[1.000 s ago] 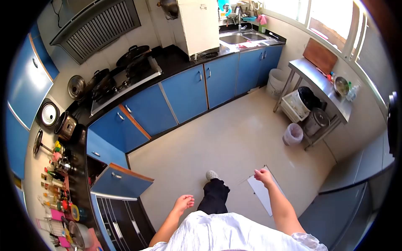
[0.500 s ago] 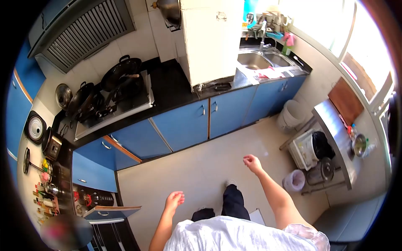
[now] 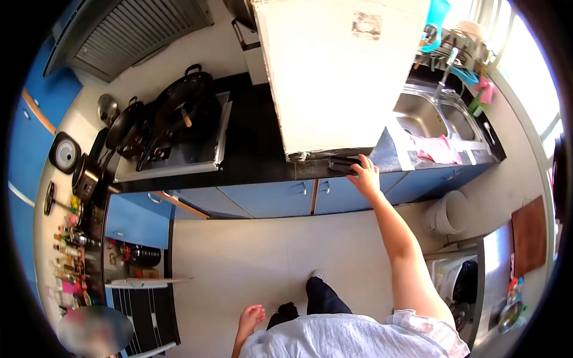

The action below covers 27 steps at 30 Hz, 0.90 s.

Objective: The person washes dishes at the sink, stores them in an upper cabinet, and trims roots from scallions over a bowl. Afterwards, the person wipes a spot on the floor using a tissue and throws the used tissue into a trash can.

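My right hand (image 3: 366, 176) reaches out to the front edge of the black counter (image 3: 256, 140). Its fingers are apart, at the right end of a small dark flat object (image 3: 342, 163) lying in front of the white pillar (image 3: 334, 77). The kind of object is not clear, and I cannot tell if the fingertips touch it. Low in the view, my left hand (image 3: 252, 316) hangs near my body, with its fingers loosely bent, apart and holding nothing.
Woks (image 3: 185, 98) stand on the stove (image 3: 179, 158) at left. A pink cloth (image 3: 436, 149) lies before the sink (image 3: 421, 116). Lower left, a cabinet door (image 3: 146, 280) sticks out over the floor. At right are a white bucket (image 3: 447, 212) and a metal table (image 3: 498, 268).
My right hand has moved forward from above the floor to the dark object at the counter edge. The view has shifted closer to the counter. My left hand now sits lower in view.
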Motion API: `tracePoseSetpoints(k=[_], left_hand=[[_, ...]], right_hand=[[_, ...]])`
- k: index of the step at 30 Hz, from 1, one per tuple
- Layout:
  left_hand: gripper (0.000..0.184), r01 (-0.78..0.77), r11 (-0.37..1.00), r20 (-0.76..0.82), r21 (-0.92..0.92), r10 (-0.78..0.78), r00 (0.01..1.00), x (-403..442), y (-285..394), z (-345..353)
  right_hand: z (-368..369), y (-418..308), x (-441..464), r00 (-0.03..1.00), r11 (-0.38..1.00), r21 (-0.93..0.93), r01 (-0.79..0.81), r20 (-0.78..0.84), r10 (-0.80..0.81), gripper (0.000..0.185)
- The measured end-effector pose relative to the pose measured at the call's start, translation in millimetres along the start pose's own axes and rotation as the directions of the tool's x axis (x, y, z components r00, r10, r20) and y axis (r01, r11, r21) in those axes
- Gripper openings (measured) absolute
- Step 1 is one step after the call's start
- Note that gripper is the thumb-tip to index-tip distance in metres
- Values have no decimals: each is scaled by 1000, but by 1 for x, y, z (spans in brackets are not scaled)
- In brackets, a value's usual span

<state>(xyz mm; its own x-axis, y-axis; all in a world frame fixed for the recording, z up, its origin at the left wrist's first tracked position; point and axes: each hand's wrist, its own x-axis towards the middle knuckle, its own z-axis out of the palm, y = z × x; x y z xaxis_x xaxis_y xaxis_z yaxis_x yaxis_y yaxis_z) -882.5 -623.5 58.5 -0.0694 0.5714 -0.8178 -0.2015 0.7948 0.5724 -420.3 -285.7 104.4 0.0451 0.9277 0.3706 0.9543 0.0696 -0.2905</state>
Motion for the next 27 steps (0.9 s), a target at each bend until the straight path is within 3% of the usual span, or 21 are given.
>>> tracePoseSetpoints(k=[3, 6, 9, 12, 15, 17, 18, 20, 22, 24, 25, 27], left_hand=[[19, -31, 999, -12, 12, 31, 999, 4, 5, 13], [19, -80, 997, -57, -7, 79, 995, 11, 5, 15], [20, -137, 990, -61, -23, 136, 989, 7, 3, 12], [20, -167, 985, -23, -40, 166, 986, 12, -16, -4], [20, -199, 976, -75, -91, 193, 978, 22, -43, -19], [20, -253, 954, -43, -159, 249, 968, 25, -60, -42], [20, -269, 948, -59, -169, 263, 963, 21, -64, -62], [19, -325, 918, -127, -225, 303, 944, 3, -87, -74], [19, -372, 874, -189, -312, 327, 926, -19, -95, -107], [18, -390, 837, -278, -384, 298, 913, -44, -127, -124], [18, -399, 829, -294, -391, 298, 908, -52, -136, -136], [19, -371, 886, -296, -277, 288, 911, -71, -144, -160]], right_hand=[[4, 9, 2, 994, 995, -23, 93, 58, -92, 29], [-24, 13, -2, 963, 944, 314, 99, 209, -171, 27], [-61, 1, -10, 950, 891, 448, 80, 236, -204, 28], [-81, -4, -30, 942, 927, 365, 86, 272, -195, 29], [-71, 16, -76, 892, 985, 142, 100, 425, -152, 31], [-61, 47, -123, 769, 987, -112, 113, 639, -15, 32], [-56, 66, -148, 655, 954, -262, 148, 748, 104, 33], [-49, 104, -196, 310, 842, -445, 306, 883, 354, 34], [-28, 97, -223, 64, 800, -423, 426, 896, 440, 36], [3, 44, -244, 14, 858, -279, 431, 953, 302, 37], [-1, -40, -241, 95, 894, -251, 371, 968, 232, 41], [26, -169, -236, 143, 803, 100, 587, 964, -224, 46]])
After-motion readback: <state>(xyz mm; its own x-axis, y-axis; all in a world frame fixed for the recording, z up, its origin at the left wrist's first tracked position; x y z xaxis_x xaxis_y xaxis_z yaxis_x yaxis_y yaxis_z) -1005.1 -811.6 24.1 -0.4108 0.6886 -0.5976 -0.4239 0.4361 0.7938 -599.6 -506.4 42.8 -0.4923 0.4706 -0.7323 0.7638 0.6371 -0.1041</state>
